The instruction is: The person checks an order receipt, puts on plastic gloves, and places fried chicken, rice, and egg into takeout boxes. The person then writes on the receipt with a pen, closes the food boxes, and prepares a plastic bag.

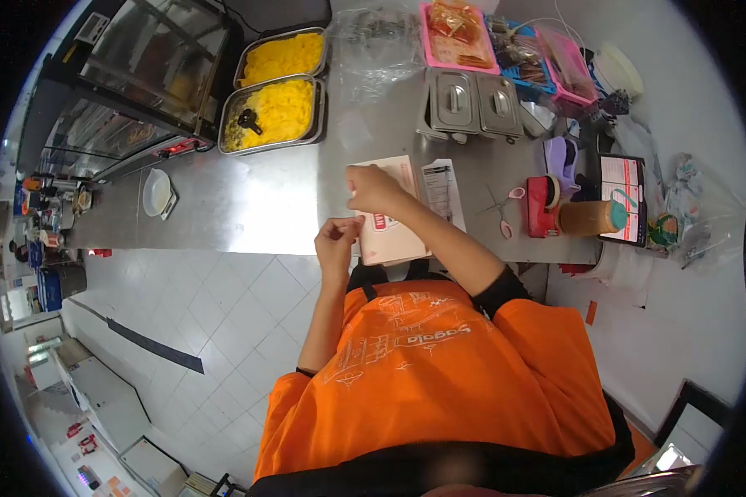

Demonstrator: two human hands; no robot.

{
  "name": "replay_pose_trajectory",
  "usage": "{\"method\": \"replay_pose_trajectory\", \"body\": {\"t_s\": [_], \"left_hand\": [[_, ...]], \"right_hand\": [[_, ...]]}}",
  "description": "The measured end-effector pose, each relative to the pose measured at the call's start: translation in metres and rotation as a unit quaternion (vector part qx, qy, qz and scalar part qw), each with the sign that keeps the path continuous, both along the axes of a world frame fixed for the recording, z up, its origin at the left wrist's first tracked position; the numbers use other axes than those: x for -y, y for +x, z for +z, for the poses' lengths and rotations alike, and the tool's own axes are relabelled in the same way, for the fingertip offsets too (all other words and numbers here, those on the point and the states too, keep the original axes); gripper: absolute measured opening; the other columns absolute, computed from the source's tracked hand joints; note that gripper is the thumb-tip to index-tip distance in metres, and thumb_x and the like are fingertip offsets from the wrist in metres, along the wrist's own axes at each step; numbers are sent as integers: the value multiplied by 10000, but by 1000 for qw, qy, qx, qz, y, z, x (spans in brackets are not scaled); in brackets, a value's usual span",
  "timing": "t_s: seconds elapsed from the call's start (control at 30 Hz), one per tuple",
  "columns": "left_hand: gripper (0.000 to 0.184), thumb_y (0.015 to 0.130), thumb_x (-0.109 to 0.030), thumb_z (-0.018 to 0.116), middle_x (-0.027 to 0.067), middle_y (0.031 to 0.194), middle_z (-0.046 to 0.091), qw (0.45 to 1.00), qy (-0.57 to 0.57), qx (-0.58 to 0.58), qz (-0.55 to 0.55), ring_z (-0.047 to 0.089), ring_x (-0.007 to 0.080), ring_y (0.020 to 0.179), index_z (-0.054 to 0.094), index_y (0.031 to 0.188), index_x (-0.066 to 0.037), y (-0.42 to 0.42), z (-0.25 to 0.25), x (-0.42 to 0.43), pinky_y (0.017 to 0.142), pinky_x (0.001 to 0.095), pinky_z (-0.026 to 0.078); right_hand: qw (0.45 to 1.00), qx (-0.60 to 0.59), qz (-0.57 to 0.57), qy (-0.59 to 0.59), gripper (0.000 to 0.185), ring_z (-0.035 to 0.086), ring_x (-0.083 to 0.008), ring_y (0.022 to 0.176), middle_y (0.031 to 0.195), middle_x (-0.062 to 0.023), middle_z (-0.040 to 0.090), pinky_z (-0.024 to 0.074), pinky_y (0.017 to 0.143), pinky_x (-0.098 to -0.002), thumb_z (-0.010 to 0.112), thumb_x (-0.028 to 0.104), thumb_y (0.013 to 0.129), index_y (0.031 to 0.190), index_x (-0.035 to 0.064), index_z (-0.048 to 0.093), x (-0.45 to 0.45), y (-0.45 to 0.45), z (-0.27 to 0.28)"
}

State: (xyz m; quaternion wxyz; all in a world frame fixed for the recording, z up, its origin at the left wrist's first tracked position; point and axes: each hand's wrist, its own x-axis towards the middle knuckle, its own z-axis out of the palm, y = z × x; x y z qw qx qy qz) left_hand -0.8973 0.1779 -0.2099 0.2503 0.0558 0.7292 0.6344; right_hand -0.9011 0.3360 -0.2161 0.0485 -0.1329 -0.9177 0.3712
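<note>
A flat pale pink paper bag or box [398, 240] with red print lies at the front edge of the steel counter. My right hand [375, 190] rests over its upper left part, fingers curled at its left edge; what they pinch is too small to make out. Lower down, my left hand [338, 238] is at the same left edge with its fingers bent together, and anything between them is hidden. Beside the pink item, on its right, lies a printed paper slip [442, 190].
Right of the slip are scissors [502, 212], a red tape dispenser [542, 207], a brown bottle [584, 218] and a tablet [630, 178]. Lidded steel containers [453, 99] and trays of yellow food [283, 112] stand behind. A white bowl [157, 193] sits on the left.
</note>
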Motion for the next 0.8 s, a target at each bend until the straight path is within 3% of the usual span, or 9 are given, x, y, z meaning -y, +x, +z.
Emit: {"method": "replay_pose_trajectory", "body": {"t_s": [0.13, 0.27, 0.4, 0.47, 0.5, 0.6, 0.67, 0.77, 0.8], "left_hand": [[229, 912, -226, 621, 76, 888, 637, 992, -20, -109, -61, 555, 101, 729, 623, 926, 3, 7, -17, 1, 676, 230, 448], [447, 962, -261, 538, 76, 900, 477, 990, -54, -41, -127, 477, 132, 817, 489, 1345, -35, 6, -18, 1, 746, 264, 423], [469, 963, -249, 536, 100, 986, 464, 975, -135, -61, -163, 461, 144, 832, 447, 1352, -3, -3, -10, 6, 785, 279, 410], [451, 958, -210, 545, 99, 1020, 460, 950, -107, -268, -121, 469, 130, 802, 423, 1346, -14, 10, 19, -7, 763, 283, 425], [432, 954, -177, 548, 112, 1106, 466, 952, -75, -260, -144, 481, 125, 793, 434, 1345, -32, 22, 29, -10, 747, 289, 429], [472, 954, -218, 565, 129, 1193, 458, 873, 18, -23, -486, 519, 137, 888, 411, 1352, -16, 62, 59, -29, 793, 299, 441], [511, 945, -293, 586, 128, 1182, 503, 812, 4, 202, -548, 551, 170, 1000, 418, 1321, 10, 103, 59, -50, 872, 320, 445], [537, 932, -362, 594, 103, 1105, 567, 829, -90, 496, -243, 564, 207, 1056, 437, 1287, 9, 143, -3, -81, 936, 349, 444], [531, 928, -364, 598, 100, 1102, 575, 856, -51, 470, -208, 572, 216, 1044, 445, 1281, 2, 153, -22, -96, 933, 358, 452]], "right_hand": [[996, 56, -68, -16, 445, 632, -305, 759, 785, -147, 622, 489, 663, -431, 789, 358, 655, 855, 36, 558, -28, 42, 23], [959, 28, -202, -199, 336, 600, -255, 726, 802, -108, 605, 476, 666, -351, 769, 269, 718, 866, 62, 550, -66, 118, 11], [968, 20, -250, -16, 388, 564, -268, 924, 1035, -94, 592, 452, 817, -371, 771, 304, 709, 1031, 139, 631, -46, 214, -66], [957, -25, -209, 202, 447, 517, -281, 1038, 1161, -87, 556, 417, 894, -391, 772, 327, 693, 1100, 183, 655, -23, 235, -85], [957, -20, -224, 182, 435, 493, -292, 1069, 1187, -86, 541, 401, 910, -402, 769, 321, 686, 1085, 181, 670, -21, 238, -95], [958, -40, -254, 130, 346, 438, -311, 1147, 1250, -83, 509, 351, 960, -421, 751, 276, 692, 1017, 166, 705, -15, 242, -126], [955, -95, -258, 112, 218, 424, -302, 1176, 1268, -81, 503, 312, 992, -415, 726, 210, 731, 938, 143, 717, -23, 240, -140], [952, -176, -246, 52, 175, 504, -292, 1117, 1161, -77, 577, 390, 933, -397, 700, 94, 726, 901, 100, 701, -43, 255, -70], [953, -202, -224, 40, 164, 530, -289, 1091, 1134, -80, 592, 409, 915, -392, 695, 75, 732, 895, 92, 698, -49, 273, -57]]}}
